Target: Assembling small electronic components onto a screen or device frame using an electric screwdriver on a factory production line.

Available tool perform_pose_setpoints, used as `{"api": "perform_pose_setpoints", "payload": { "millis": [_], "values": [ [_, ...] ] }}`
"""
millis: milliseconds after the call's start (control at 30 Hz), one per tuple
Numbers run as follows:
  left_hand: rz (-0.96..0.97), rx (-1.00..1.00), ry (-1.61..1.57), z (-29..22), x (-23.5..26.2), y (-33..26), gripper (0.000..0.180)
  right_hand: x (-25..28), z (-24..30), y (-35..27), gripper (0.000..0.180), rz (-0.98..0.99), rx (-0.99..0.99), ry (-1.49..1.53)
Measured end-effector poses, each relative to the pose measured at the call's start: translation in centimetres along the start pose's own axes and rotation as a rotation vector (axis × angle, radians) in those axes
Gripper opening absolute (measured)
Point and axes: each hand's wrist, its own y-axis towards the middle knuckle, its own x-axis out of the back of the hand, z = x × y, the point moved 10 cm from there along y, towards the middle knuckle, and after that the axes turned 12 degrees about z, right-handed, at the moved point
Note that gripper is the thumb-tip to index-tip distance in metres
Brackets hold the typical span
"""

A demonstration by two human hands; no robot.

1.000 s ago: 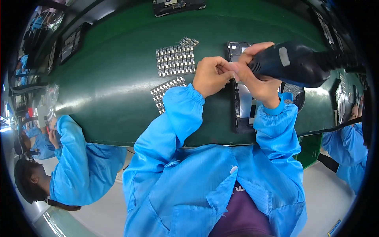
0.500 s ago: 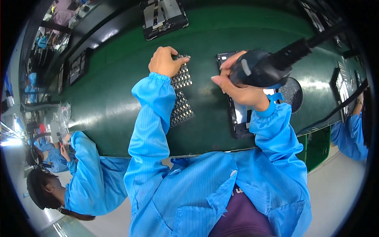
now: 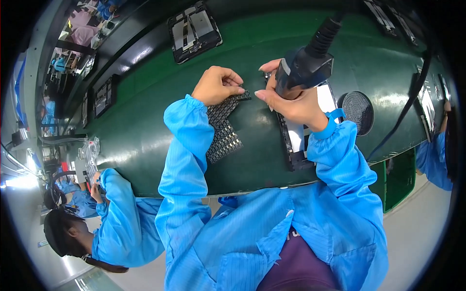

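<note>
My left hand (image 3: 216, 87) pinches the edge of a dark sheet (image 3: 222, 110) dotted with rows of small pale pieces; its far right corner is bent up by the fingertips. Below it on the table lies a second such sheet (image 3: 225, 142). My right hand (image 3: 302, 107) is wrapped round a black corded electric screwdriver (image 3: 305, 72), whose tip is hidden. Under that hand lies an opened tablet (image 3: 294, 140) with a black frame and pale inner panels, partly covered by the hand and sleeve.
A round black dish (image 3: 358, 114) of small parts stands right of the tablet. Another opened tablet (image 3: 195, 31) lies at the back, with more devices (image 3: 103, 96) at left. A dark cable (image 3: 405, 114) hangs at right. A co-worker (image 3: 124, 218) in blue sits at left.
My left hand has shifted right and nearer, and now lifts the upper sheet's corner. The screwdriver has tilted more upright in my right hand. The whole view has shifted slightly.
</note>
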Motion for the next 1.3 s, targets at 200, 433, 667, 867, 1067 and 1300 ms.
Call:
{"api": "perform_pose_setpoints", "payload": {
  "millis": [200,433,667,867,1067,1300],
  "values": [
    [0.139,-0.069,-0.215,-2.5,0.1,-0.7,0.012,0.2,-1.2,-0.3,0.030,0.005,-0.027,0.031],
    [0.010,-0.155,-0.346,-2.4,0.4,0.6,0.019,0.2,-1.2,-0.2,0.030,-0.012,-0.034,0.029],
    [0.037,-0.130,0.055,-0.4,-3.4,0.8,0.029,1.5,-0.3,-0.4,0.031,-0.077,-0.002,0.053],
    [-0.065,-0.141,0.328,-3.6,-4.1,0.0,0.036,7.2,4.9,-2.1,0.035,-0.199,0.147,-0.034],
    [-0.306,-0.134,0.365,-2.7,-3.0,-2.2,0.057,14.6,7.5,-6.2,0.035,-0.372,0.120,-0.202],
    [-0.462,-0.186,0.552,-4.5,-4.4,-3.8,0.044,20.5,5.0,-11.3,0.024,-0.628,0.110,-0.141]
  ]
}}
